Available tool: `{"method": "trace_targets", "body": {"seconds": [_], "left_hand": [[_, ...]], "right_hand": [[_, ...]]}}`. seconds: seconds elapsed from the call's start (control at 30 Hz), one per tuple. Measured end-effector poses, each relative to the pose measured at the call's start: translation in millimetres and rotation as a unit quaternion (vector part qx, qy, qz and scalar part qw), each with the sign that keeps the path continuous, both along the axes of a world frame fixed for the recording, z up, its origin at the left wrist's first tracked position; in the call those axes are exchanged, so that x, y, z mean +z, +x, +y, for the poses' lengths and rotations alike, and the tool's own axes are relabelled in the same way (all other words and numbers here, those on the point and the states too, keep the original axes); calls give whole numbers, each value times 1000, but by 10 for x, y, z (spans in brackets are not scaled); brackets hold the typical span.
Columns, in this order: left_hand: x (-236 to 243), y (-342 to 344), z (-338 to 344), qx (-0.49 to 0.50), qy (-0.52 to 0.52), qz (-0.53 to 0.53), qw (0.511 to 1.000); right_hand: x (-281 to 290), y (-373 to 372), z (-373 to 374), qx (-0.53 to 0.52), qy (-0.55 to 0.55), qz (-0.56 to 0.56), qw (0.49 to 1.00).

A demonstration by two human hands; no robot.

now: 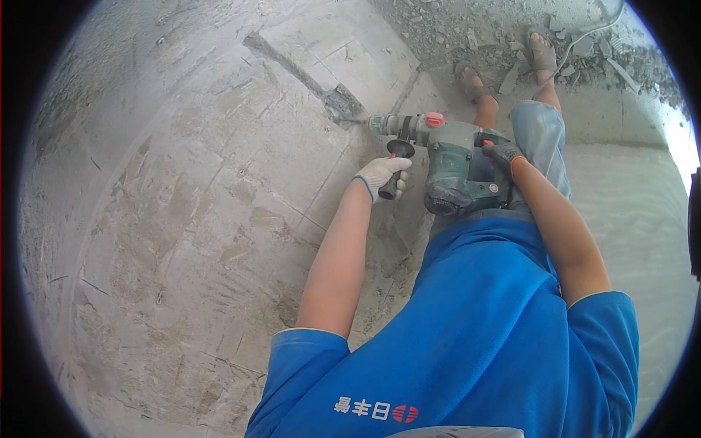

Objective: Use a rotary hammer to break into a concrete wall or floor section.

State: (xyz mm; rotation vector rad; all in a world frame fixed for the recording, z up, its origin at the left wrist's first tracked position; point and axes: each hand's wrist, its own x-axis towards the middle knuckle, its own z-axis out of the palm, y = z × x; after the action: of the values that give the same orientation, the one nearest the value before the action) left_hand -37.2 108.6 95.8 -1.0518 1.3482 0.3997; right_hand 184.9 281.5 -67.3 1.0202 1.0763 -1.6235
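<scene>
A green and grey rotary hammer is held level at my waist, its nose pointing left at the concrete wall. My left hand, in a white knit glove, is wrapped round the black side handle near the nose. Around the rear grip closes my right hand, in a dark glove with an orange cuff. The bit's tip is at the lower end of a chiselled groove in the wall; dust or blur hides its exact contact. A red knob sits on the tool's upper side.
Rubble and broken chips cover the floor beyond my sandalled feet. A pale cable runs across the rubble at the far right. Thin lines and rough patches mark the wall. A pale, smooth surface lies to my right.
</scene>
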Motion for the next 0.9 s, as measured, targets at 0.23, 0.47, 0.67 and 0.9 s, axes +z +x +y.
{"method": "trace_targets", "body": {"seconds": [0.23, 0.47, 0.67, 0.9], "left_hand": [[-44, -80, -3, -34, 13, 7, 999], [-57, -201, 58, -54, 0, 8, 999], [-190, -388, 203, -95, 6, 14, 995], [-99, -243, 144, -89, 12, 15, 996]], "right_hand": [[-399, 211, -315, -65, -5, -36, 997], [-155, -40, -169, -67, -62, -65, 994], [-529, 138, -497, -124, -84, -39, 988], [-123, -46, -223, -96, -59, 1, 994]]}}
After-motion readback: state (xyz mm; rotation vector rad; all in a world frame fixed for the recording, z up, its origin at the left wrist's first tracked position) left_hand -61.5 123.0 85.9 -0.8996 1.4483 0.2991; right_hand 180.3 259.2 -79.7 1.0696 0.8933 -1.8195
